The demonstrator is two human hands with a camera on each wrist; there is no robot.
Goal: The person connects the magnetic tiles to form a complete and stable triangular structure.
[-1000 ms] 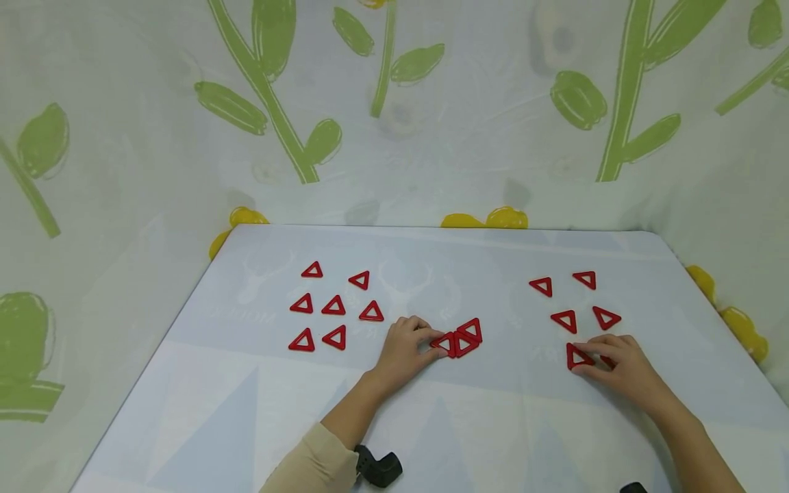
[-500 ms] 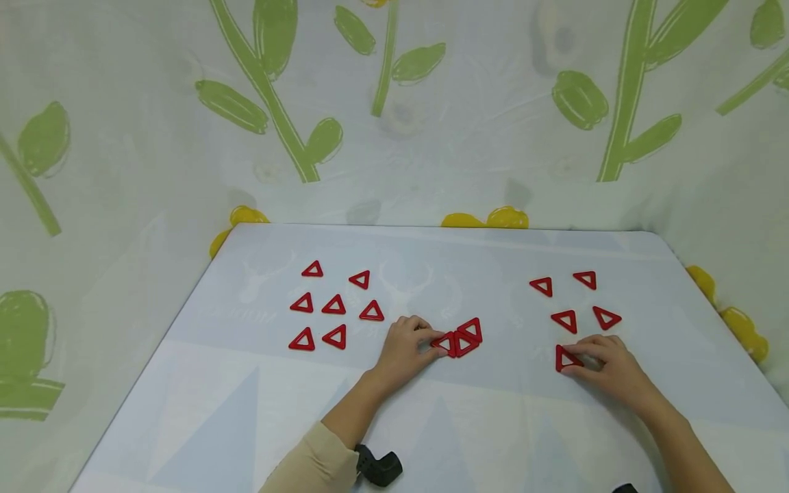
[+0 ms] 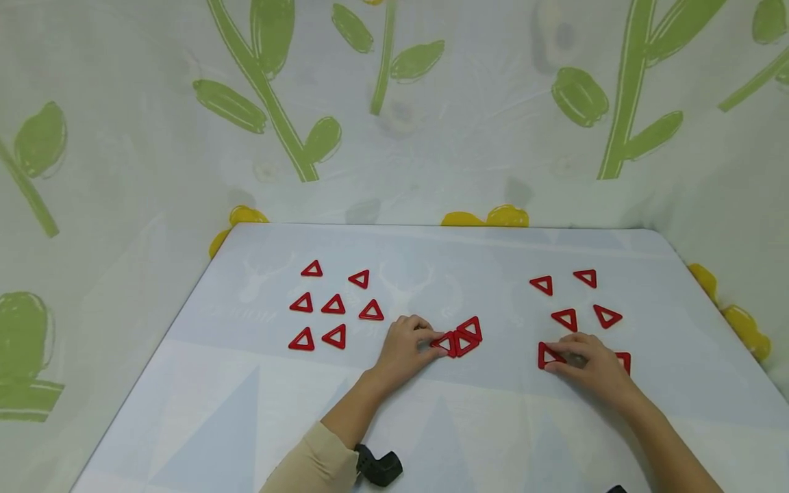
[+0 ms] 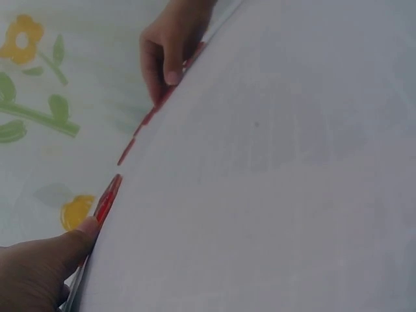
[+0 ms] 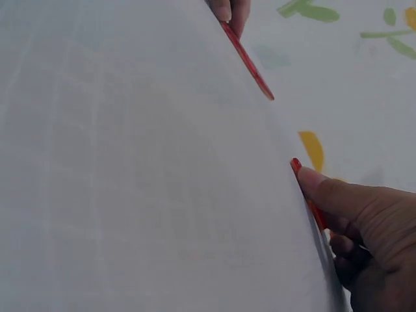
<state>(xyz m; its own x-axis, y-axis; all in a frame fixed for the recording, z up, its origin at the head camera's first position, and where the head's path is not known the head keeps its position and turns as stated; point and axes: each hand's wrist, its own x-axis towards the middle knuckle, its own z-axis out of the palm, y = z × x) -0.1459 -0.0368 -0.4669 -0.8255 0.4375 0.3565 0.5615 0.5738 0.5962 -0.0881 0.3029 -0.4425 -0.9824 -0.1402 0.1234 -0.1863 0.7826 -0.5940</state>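
Three red hollow plastic triangles lie edge to edge in mid-table. My left hand (image 3: 403, 350) pinches the leftmost triangle (image 3: 453, 344) of this row between thumb and finger; the lower middle triangle (image 3: 468, 351) and the upper right triangle (image 3: 479, 330) adjoin it. To the right, my right hand (image 3: 594, 370) pinches another red triangle (image 3: 542, 356) by its right corner, apart from the row. The left wrist view shows the left thumb on a red triangle edge (image 4: 107, 203). In the right wrist view the held triangle (image 5: 296, 164) is seen edge-on, low at the table surface.
Several loose red triangles (image 3: 333, 313) are spread on the left of the pale table (image 3: 209, 411). Several more (image 3: 576, 320) lie at the right, one triangle (image 3: 627, 363) partly hidden behind the right hand. A black wrist device (image 3: 379, 469) shows at the left sleeve (image 3: 314, 462).
My right hand has moved left with its triangle, towards the joined row, uncovering part of a triangle behind it. The left hand has stayed in place on the row.
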